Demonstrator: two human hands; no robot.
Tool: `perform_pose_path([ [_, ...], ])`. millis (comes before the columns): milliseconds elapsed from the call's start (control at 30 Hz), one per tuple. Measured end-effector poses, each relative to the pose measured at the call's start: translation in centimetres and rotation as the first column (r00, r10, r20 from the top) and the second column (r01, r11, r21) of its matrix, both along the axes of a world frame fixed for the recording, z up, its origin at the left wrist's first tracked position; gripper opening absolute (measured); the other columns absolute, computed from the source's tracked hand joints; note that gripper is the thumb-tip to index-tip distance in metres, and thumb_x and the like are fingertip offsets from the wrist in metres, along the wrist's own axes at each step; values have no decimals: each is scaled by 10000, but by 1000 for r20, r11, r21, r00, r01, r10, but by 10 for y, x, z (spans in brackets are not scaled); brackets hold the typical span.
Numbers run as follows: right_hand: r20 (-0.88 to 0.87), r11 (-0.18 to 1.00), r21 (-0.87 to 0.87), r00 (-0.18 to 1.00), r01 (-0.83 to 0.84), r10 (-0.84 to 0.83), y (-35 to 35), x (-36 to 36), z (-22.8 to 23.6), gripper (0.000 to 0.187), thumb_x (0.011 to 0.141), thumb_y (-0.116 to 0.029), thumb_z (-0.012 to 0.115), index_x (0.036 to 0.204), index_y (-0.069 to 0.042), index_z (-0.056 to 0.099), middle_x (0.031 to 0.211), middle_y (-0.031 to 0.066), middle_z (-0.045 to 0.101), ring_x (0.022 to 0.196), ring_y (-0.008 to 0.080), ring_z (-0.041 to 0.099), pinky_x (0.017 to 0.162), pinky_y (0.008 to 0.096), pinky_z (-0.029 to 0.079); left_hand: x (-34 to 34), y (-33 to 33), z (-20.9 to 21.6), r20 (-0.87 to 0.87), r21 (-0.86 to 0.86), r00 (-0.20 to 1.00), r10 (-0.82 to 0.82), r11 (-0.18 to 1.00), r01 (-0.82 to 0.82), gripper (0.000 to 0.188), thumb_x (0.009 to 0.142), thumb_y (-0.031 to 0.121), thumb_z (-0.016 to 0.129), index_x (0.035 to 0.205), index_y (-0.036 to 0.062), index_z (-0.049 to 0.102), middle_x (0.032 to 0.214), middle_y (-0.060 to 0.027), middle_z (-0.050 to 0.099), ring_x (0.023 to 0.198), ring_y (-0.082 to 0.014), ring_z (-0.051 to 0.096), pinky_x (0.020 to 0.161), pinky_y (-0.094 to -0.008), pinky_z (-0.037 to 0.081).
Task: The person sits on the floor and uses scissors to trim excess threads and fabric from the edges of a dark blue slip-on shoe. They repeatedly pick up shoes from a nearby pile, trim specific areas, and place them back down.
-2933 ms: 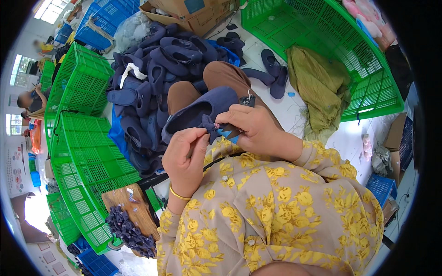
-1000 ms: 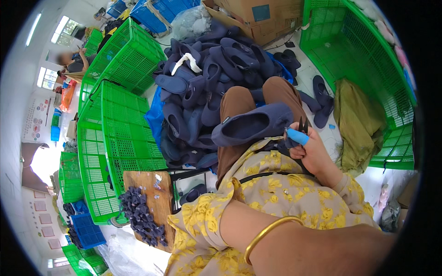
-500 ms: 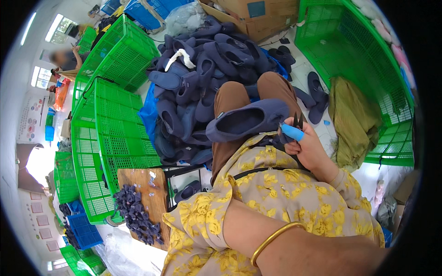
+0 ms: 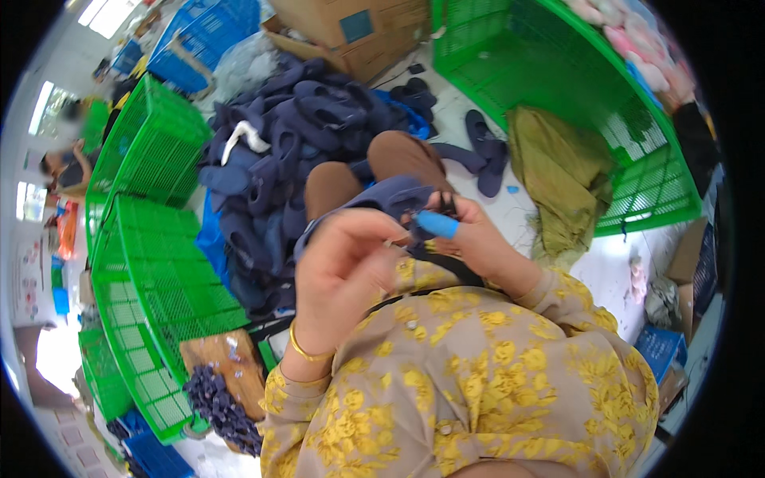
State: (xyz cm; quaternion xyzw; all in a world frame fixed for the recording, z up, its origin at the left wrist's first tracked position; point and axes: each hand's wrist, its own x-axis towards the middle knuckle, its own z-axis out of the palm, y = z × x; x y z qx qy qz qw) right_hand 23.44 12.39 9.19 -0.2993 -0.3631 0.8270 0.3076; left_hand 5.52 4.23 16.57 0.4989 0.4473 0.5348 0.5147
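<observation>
A dark blue cloth shoe (image 4: 384, 196) lies across my lap near my knees, partly covered by my hands. My right hand (image 4: 476, 241), its thumb wrapped in blue tape, is closed at the shoe's right end. Black snips (image 4: 448, 204) stick up from that hand. My left hand (image 4: 339, 259), with a gold bangle at the wrist, is over the near side of the shoe and smeared by motion. Its thumb and forefinger come together beside the right thumb, around something small and pale that I cannot make out.
Beyond my knees is a heap of similar shoes (image 4: 275, 147). Green crates (image 4: 163, 287) stand on the left, another green crate (image 4: 574, 103) on the right, near olive cloth (image 4: 558, 171). Small dark bows (image 4: 219, 405) lie on a wooden board (image 4: 227, 352). Two people are at far left.
My left hand has come from the lower right up to the shoe, beside my right hand. The view has shifted, so surroundings sit further left.
</observation>
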Motion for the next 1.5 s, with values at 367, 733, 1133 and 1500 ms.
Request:
perform_pose_path([
  [367, 316, 857, 515, 934, -21, -167, 10, -4, -11, 147, 899, -150, 627, 972, -23, 608, 808, -37, 553, 674, 29, 454, 589, 204, 382, -11, 8, -65, 117, -254, 970, 211, 951, -176, 77, 924, 45, 562, 932, -15, 611, 816, -66, 644, 637, -94, 582, 587, -225, 491],
  [733, 268, 853, 517, 959, -67, -87, 12, -5, -11, 163, 891, -157, 651, 978, -22, 625, 753, -48, 527, 660, 32, 430, 565, 204, 360, -50, -50, -66, -179, -184, 950, 256, 940, -288, 82, 916, 29, 562, 912, -19, 628, 706, -24, 604, 590, -70, 551, 550, -191, 435],
  [1133, 404, 677, 606, 895, -418, 191, 7, -22, -2, 165, 850, -92, 678, 998, -42, 625, 824, -44, 597, 678, 21, 472, 615, 203, 397, -33, -18, -53, -437, -46, 888, 145, 982, -182, 286, 820, -12, 651, 1104, 19, 642, 934, -24, 609, 747, -40, 533, 662, -171, 427],
  [1500, -445, 988, -80, 882, 132, -154, 43, 74, 22, 85, 945, -139, 509, 996, -72, 512, 664, -25, 388, 547, 46, 350, 485, 210, 280, -50, -19, -72, -247, -1, 666, 704, 687, -726, 144, 909, 120, 623, 960, -6, 670, 684, -25, 617, 528, -39, 490, 473, -174, 382],
])
